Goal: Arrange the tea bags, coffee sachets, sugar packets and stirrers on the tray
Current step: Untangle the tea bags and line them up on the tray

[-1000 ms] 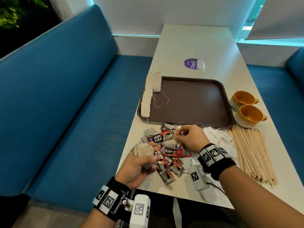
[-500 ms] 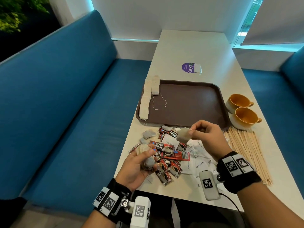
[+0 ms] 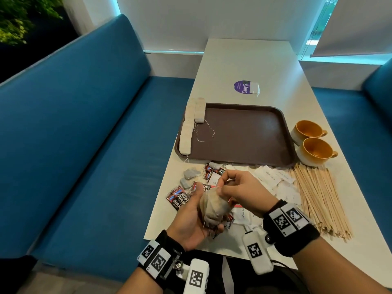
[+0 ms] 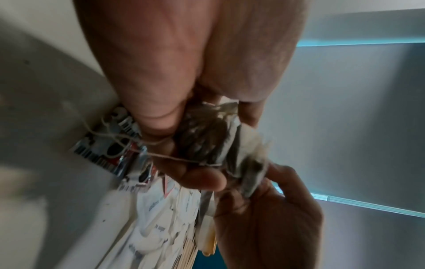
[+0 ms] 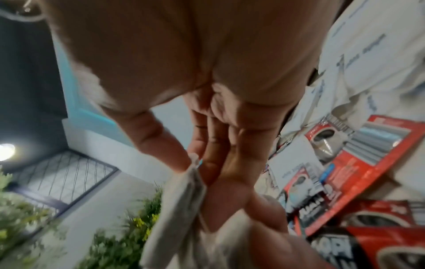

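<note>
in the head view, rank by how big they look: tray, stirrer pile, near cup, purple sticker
1. tray
2. stirrer pile, though it lies nearer the camera, which flatters it
3. near cup
4. purple sticker, farthest away, so it looks smaller

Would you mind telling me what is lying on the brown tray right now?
Only tea bags lie on the tray, in two rows along its left edge, strings trailing inward. What lies beneath those rows is hidden.

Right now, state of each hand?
Left hand: holds a bunch of tea bags.
Right hand: pinches the top of that bunch.
</note>
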`<state>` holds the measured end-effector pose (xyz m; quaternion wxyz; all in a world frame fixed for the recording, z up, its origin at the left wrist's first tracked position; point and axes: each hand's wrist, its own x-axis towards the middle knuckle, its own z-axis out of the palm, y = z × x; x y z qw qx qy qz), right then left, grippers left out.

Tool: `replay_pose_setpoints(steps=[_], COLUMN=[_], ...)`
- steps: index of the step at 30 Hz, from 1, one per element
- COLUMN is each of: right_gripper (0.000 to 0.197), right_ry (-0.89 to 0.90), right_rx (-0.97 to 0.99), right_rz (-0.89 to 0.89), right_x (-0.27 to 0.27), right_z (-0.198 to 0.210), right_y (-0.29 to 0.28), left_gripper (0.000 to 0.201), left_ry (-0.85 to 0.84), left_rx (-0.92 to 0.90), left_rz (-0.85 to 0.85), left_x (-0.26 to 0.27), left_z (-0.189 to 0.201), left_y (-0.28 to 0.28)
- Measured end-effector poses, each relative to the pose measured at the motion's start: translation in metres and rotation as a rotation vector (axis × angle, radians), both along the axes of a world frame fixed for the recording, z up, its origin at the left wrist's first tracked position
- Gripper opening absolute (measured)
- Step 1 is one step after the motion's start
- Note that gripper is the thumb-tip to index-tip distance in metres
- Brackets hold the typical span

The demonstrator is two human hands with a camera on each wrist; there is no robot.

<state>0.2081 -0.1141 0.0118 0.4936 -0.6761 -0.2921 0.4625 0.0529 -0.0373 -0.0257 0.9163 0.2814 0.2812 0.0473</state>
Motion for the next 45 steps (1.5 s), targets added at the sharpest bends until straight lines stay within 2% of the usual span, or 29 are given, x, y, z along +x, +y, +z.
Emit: replay_pose_setpoints(steps=[4, 7, 10, 13, 16, 17, 19, 22, 24, 27, 29, 32, 37, 41, 45], right_gripper=[0.005, 0.006, 0.005, 0.005, 0.008, 0.008, 0.006, 0.003, 0.006, 0.008, 0.007, 0.011, 0.010, 0.009, 0.034], right_ry=[-0.080, -0.146, -0.140, -0.007, 0.258, 0.319, 0.318, 0.206, 0.125, 0.032, 0.023, 0.007, -0.448, -0.742, -1.041], right_rx=[0.030, 0.030, 0.043, 0.091, 0.110, 0.094, 0.046, -0.022, -0.035, -0.004, 0.011, 0.007, -0.125, -0.305, -0.537], right_rz=[0.003, -0.096, -0.199, -0.251, -0.176, -0.124, -0.036, -0.059, -0.074, -0.062, -0.039, -0.011, 0.025, 0.085, 0.192], right_x=[-0.004, -0.003, 0.003, 0.007, 0.004, 0.002, -0.006, -0.016, -0.020, -0.026, -0.028, -0.025, 0.000, 0.012, 0.004], right_z=[-0.003, -0.003, 0.000, 0.009, 0.013, 0.012, 0.006, -0.007, -0.014, -0.018, -0.018, -0.017, -0.015, -0.020, -0.023], right_y=[-0.001, -0.001, -0.004, -0.007, -0.008, -0.008, -0.005, 0.000, 0.004, 0.010, 0.016, 0.031, 0.070, 0.100, 0.117], left_gripper=[0.059, 0.052, 0.056, 0.045, 0.026, 0.026, 0.033, 0.058, 0.068, 0.050, 0.054, 0.046, 0.031, 0.030, 0.022], left_ry=[-0.058, -0.068, -0.016, 0.007, 0.018, 0.013, -0.008, -0.053, -0.069, -0.040, -0.034, -0.028, -0.013, -0.039, 0.001], left_rx=[0.039, 0.077, 0.091, 0.059, 0.033, 0.026, 0.003, -0.095, -0.073, 0.051, 0.075, 0.112, 0.144, 0.150, 0.155], left_rz=[0.033, 0.078, 0.141, 0.191, 0.206, 0.207, 0.192, 0.127, 0.100, 0.141, 0.157, 0.194, 0.283, 0.304, 0.296], left_x=[-0.006, -0.007, -0.007, -0.010, -0.011, -0.011, -0.009, -0.012, -0.014, -0.016, -0.019, -0.028, -0.052, -0.066, -0.069], left_z=[-0.008, -0.008, -0.011, -0.013, -0.013, -0.014, -0.010, -0.001, 0.000, -0.010, -0.013, -0.010, -0.006, -0.001, -0.001], left_y=[-0.003, -0.004, 0.001, 0.007, 0.009, 0.009, 0.009, 0.010, 0.012, 0.015, 0.018, 0.028, 0.044, 0.054, 0.058])
